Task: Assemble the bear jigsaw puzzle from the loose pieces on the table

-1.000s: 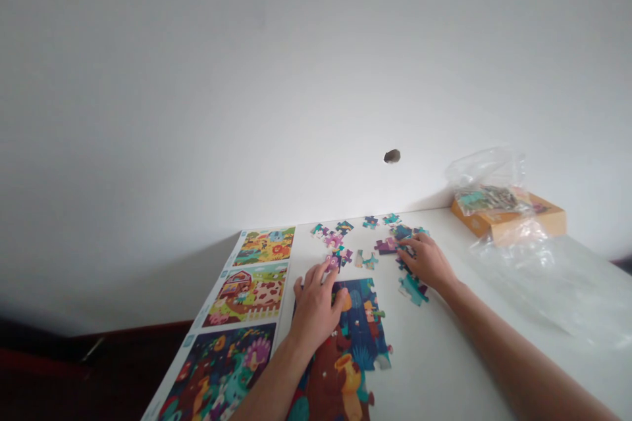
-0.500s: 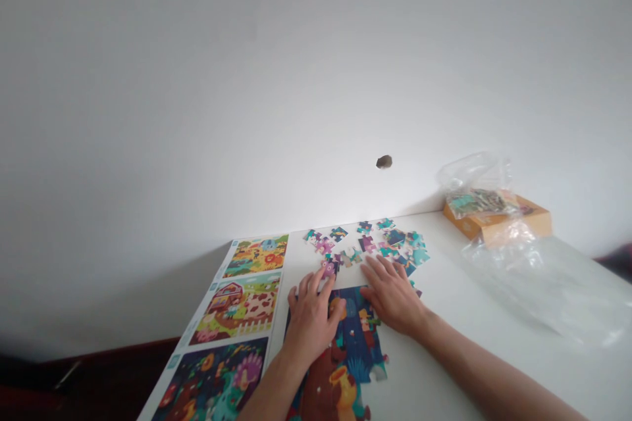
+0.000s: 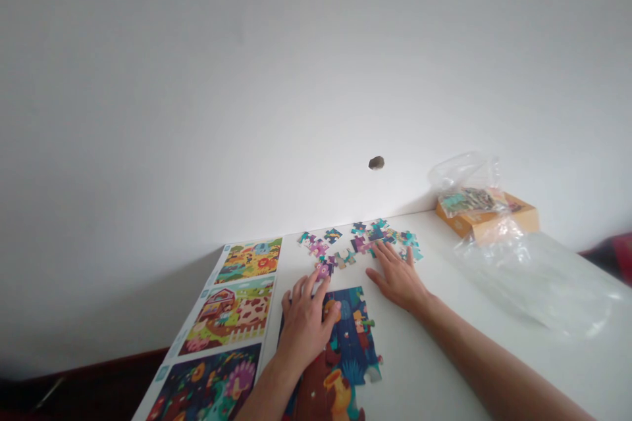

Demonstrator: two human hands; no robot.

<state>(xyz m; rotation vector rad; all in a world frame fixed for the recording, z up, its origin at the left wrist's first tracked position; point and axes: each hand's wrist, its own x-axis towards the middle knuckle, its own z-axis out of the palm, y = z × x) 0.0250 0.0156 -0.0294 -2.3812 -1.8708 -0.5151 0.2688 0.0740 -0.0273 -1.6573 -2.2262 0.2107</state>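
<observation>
A partly joined jigsaw puzzle in dark blue and brown lies on the white table in front of me. My left hand rests over its upper left part, fingers spread and holding nothing. Its fingertips are close to a purple puzzle piece. Farther right, my right hand lies with fingers spread at the near edge of a heap of loose puzzle pieces. Some pieces are hidden under its fingers. Between the hands and the wall lie a grey piece and several pink and teal ones.
A picture sheet with three printed scenes runs along the table's left side. At the back right, a clear plastic bag of pieces sits on an orange box. Another clear bag lies nearer. The white wall has a hole.
My right hand has shifted off the puzzle's upper right corner toward the loose pieces, which now sit closer together. My left hand stays on the puzzle. The whole view has turned slightly.
</observation>
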